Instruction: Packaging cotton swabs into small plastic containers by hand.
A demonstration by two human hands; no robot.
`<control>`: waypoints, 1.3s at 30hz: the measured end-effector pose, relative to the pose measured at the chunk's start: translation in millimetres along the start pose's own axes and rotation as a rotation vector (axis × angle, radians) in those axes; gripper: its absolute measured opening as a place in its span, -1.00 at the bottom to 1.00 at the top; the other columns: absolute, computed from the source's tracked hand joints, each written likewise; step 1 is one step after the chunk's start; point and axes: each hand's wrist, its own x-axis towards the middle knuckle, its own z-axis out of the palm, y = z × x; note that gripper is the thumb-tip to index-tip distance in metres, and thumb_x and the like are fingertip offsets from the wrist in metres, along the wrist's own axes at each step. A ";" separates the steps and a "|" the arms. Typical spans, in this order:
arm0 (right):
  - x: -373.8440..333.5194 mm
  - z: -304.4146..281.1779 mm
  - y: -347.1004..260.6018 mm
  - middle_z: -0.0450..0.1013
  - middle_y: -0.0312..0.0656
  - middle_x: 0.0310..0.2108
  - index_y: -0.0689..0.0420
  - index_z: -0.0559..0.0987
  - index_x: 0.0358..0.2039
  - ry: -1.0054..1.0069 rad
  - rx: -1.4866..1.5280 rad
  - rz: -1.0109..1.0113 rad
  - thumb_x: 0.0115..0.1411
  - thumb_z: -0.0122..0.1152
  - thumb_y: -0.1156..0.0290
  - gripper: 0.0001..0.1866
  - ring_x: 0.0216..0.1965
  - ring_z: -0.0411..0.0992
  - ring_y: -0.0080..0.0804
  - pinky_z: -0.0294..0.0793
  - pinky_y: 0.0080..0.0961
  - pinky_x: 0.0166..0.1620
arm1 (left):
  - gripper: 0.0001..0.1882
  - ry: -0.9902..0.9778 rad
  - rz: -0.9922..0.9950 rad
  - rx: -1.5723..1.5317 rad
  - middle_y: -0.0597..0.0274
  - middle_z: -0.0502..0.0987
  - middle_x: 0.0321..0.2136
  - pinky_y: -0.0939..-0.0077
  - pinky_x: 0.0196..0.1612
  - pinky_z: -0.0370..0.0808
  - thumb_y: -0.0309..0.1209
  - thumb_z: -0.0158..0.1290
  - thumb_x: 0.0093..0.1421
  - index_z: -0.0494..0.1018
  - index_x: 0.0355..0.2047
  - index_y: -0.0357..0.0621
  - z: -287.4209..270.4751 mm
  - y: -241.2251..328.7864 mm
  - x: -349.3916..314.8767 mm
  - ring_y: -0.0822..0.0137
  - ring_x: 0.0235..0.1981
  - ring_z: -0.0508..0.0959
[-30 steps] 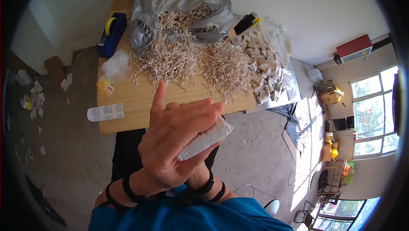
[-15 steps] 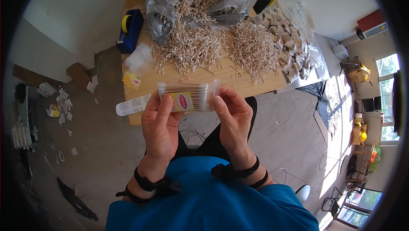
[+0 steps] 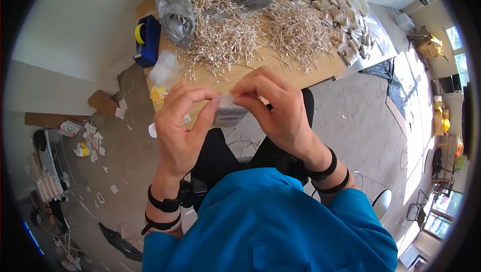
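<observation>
A small clear plastic bag of cotton swabs [image 3: 229,113] hangs between my hands, just off the table's near edge. My left hand [image 3: 183,119] pinches one top corner between thumb and forefinger. At the other corner, my right hand [image 3: 270,102] grips the top edge the same way. The bag hangs upright, its printed label low on the front; my fingers cover its upper corners. Beyond my hands, loose cotton swabs [image 3: 220,46] lie heaped on the wooden table [image 3: 200,74], spilling from a large grey plastic bag [image 3: 173,14].
A blue tape dispenser [image 3: 146,41] stands at the table's left. Near it lie clear plastic bags [image 3: 165,68] and yellow labels [image 3: 158,94]. Filled swab packs [image 3: 336,16] pile up at the right. Paper scraps [image 3: 91,139] litter the floor at left.
The swab bag has turned from lying sideways to hanging upright. Both hands have shifted to its top edge, pinching the corners close together. The whole view has tilted slightly.
</observation>
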 end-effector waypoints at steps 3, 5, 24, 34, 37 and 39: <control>1.5 -4.4 -2.8 0.41 -0.14 -0.44 0.18 0.56 -0.33 -0.009 0.078 0.099 0.05 0.33 0.57 -0.85 -0.35 0.41 -0.12 0.41 -0.28 -0.27 | -0.96 0.011 -0.203 -0.225 0.16 0.60 -0.31 0.44 -0.04 0.43 -0.59 0.13 0.18 0.52 -0.34 -0.30 5.3 6.6 -2.2 0.34 -0.25 0.56; -0.6 -7.1 2.6 0.41 -0.14 -0.44 0.16 0.57 -0.33 -0.031 0.056 0.061 0.05 0.33 0.55 -0.84 -0.34 0.42 -0.15 0.40 -0.29 -0.25 | -0.96 0.000 -0.204 -0.246 0.17 0.59 -0.32 0.49 -0.07 0.44 -0.59 0.13 0.18 0.51 -0.34 -0.32 7.1 3.4 -3.2 0.36 -0.25 0.56; -76.0 108.2 163.9 0.43 -0.28 -0.32 0.03 0.59 -0.39 -0.089 -0.241 0.131 0.02 0.38 0.33 -0.84 -0.24 0.45 -0.25 0.42 -0.32 -0.23 | -0.90 0.011 -0.582 -0.326 0.29 0.58 -0.36 0.59 -0.28 0.56 -0.51 0.12 0.27 0.54 -0.24 -0.28 103.3 -180.7 -84.5 0.47 -0.39 0.61; -76.4 116.2 161.4 0.43 -0.21 -0.36 0.08 0.57 -0.44 -0.144 -0.122 0.180 0.05 0.34 0.42 -0.90 -0.31 0.49 -0.17 0.48 -0.28 -0.30 | -0.82 -0.112 -0.738 -0.436 0.24 0.60 -0.35 0.58 -0.17 0.54 -0.46 0.14 0.28 0.51 -0.17 -0.30 91.1 -189.1 -83.9 0.44 -0.32 0.62; -75.0 115.3 163.9 0.43 -0.20 -0.36 0.10 0.56 -0.44 -0.159 -0.084 0.201 0.05 0.33 0.42 -0.90 -0.32 0.49 -0.13 0.47 -0.26 -0.31 | -0.82 -0.132 -0.759 -0.472 0.24 0.60 -0.33 0.58 -0.15 0.54 -0.44 0.15 0.27 0.51 -0.17 -0.28 90.7 -190.8 -82.7 0.42 -0.29 0.63; -74.8 114.8 165.0 0.43 -0.17 -0.35 0.12 0.56 -0.43 -0.160 -0.085 0.193 0.05 0.34 0.45 -0.89 -0.33 0.50 -0.13 0.48 -0.27 -0.31 | -0.81 -0.144 -0.778 -0.473 0.24 0.60 -0.33 0.58 -0.15 0.54 -0.44 0.16 0.27 0.51 -0.17 -0.28 90.7 -190.1 -80.7 0.42 -0.29 0.63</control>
